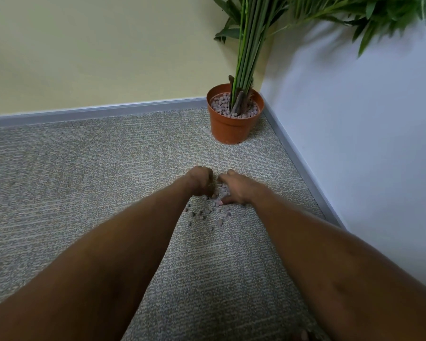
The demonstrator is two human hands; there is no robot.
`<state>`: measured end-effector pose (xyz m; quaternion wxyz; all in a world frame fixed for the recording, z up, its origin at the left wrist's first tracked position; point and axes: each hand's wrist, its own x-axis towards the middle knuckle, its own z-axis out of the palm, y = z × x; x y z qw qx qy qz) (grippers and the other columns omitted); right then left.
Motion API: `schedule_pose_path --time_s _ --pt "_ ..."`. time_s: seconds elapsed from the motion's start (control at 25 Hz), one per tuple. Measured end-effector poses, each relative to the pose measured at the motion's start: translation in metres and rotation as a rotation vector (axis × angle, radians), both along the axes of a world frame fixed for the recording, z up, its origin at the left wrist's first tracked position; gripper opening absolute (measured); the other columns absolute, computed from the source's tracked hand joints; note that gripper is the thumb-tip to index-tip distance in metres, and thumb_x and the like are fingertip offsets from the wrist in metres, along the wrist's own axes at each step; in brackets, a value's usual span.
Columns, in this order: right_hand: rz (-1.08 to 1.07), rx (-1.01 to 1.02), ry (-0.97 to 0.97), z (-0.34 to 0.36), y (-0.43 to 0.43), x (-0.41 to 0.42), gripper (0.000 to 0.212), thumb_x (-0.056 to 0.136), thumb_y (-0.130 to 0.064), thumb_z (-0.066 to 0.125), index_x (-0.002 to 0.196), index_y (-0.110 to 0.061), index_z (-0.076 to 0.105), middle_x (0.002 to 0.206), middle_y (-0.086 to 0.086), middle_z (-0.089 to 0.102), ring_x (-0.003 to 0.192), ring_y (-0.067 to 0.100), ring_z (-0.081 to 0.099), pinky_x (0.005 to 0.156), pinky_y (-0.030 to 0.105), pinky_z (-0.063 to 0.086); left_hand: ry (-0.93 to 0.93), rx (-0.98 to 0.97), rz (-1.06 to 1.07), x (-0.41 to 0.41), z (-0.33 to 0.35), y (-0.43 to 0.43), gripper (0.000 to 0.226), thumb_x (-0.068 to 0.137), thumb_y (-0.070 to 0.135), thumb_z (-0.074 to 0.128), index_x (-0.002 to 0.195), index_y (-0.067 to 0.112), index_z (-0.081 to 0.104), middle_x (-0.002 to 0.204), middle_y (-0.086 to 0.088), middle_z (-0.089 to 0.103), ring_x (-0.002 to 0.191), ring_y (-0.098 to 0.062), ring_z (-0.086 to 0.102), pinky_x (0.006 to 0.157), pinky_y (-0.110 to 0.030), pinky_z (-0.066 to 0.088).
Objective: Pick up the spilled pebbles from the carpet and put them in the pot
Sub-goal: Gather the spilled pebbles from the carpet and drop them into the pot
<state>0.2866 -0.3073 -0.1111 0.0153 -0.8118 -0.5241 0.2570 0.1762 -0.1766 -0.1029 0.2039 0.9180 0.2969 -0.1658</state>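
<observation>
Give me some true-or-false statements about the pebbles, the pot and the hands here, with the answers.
1. The pot stands upright in the corner of the room. True.
2. The left hand and the right hand are both down at the spilled pebbles on the carpet. True.
3. The pot is empty. False: a pebble layer fills its top around the plant stems.
4. The spilled pebbles lie against the pot. False: bare carpet separates them.
5. One hand holds a brush. False: both are bare, and no tool shows.
</observation>
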Motion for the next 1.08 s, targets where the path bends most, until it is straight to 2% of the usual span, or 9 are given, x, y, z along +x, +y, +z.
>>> schedule_pose_path --time_s 0.12,0.2,0.28,0.48,0.64,0.76,0.88,0.96,1.08 --pt "-0.018 0.037 -0.033 0.0 0.005 -0.008 0.066 0.088 -0.024 0.082 0.147 -0.022 0.051 0.142 0.009 0.049 0.129 0.031 0.055 0.11 0.047 0.047 0.049 -0.006 -0.047 -0.001 -0.004 -0.011 0.049 0.077 0.026 0.087 0.121 0.012 0.07 0.112 -0.007 0.075 0.104 -0.024 0.071 0.084 -0.029 0.056" --pt "-0.045 0.049 -0.035 -0.001 0.007 -0.012 0.057 0.092 -0.016 0.077 0.144 -0.024 0.055 0.142 0.009 0.049 0.127 0.031 0.056 0.109 0.046 0.048 0.028 0.028 -0.052 -0.001 -0.009 -0.016 0.045 0.078 0.027 0.087 0.117 0.012 0.072 0.108 -0.005 0.076 0.101 -0.021 0.072 0.083 -0.027 0.053" --pt "-0.052 0.038 -0.035 0.001 0.009 -0.015 0.05 0.096 -0.012 0.07 0.143 -0.024 0.056 0.141 0.008 0.049 0.125 0.031 0.057 0.107 0.046 0.049 -0.006 0.009 -0.003 -0.003 -0.013 -0.017 0.041 0.078 0.025 0.087 0.114 0.013 0.074 0.105 -0.004 0.077 0.098 -0.02 0.073 0.079 -0.024 0.051" --pt "-0.015 0.067 -0.033 0.0 0.01 -0.012 0.041 0.097 -0.005 0.066 0.136 -0.018 0.063 0.134 0.008 0.055 0.115 0.026 0.059 0.101 0.041 0.05 -0.083 -0.03 0.057 -0.009 -0.013 -0.012 0.039 0.077 0.017 0.088 0.113 0.008 0.076 0.109 -0.009 0.077 0.102 -0.024 0.073 0.088 -0.027 0.057" --pt "-0.016 0.102 -0.054 -0.004 0.01 -0.01 0.017 0.097 -0.003 0.063 0.108 -0.014 0.071 0.11 0.008 0.064 0.098 0.023 0.063 0.089 0.04 0.055 -0.132 0.003 0.031 -0.012 -0.012 -0.014 0.029 0.084 0.011 0.08 0.112 0.004 0.075 0.11 -0.014 0.076 0.104 -0.027 0.072 0.092 -0.03 0.057" --pt "-0.119 0.128 -0.013 0.003 0.016 0.0 0.02 0.092 0.007 0.059 0.087 -0.006 0.073 0.095 0.014 0.073 0.077 0.021 0.062 0.068 0.034 0.055 -0.158 0.023 -0.013 -0.013 -0.013 -0.016 0.023 0.087 0.007 0.074 0.109 0.003 0.075 0.11 -0.014 0.074 0.101 -0.028 0.071 0.088 -0.029 0.057" --pt "-0.226 0.203 0.064 0.02 0.023 0.015 0.019 0.09 0.011 0.062 0.085 -0.003 0.075 0.092 0.016 0.076 0.076 0.023 0.067 0.069 0.034 0.059 -0.168 0.039 -0.108 -0.014 -0.012 -0.015 0.014 0.088 0.005 0.069 0.101 0.005 0.073 0.108 -0.015 0.07 0.095 -0.029 0.069 0.077 -0.028 0.052" --pt "-0.28 0.292 0.113 0.035 0.032 0.026 0.016 0.092 0.009 0.064 0.086 -0.002 0.074 0.092 0.016 0.075 0.078 0.024 0.068 0.071 0.038 0.061 -0.159 0.046 -0.175 -0.016 -0.013 -0.014 0.013 0.089 0.007 0.067 0.101 0.007 0.071 0.109 -0.013 0.067 0.093 -0.026 0.066 0.076 -0.029 0.051" --pt "-0.337 0.443 0.17 0.066 0.056 0.046 0.015 0.094 0.001 0.07 0.089 -0.014 0.071 0.097 0.008 0.069 0.091 0.026 0.071 0.08 0.041 0.064 -0.172 0.005 -0.183 -0.018 -0.013 -0.009 0.013 0.084 0.004 0.069 0.097 0.006 0.071 0.107 -0.01 0.066 0.091 -0.024 0.065 0.076 -0.032 0.056"
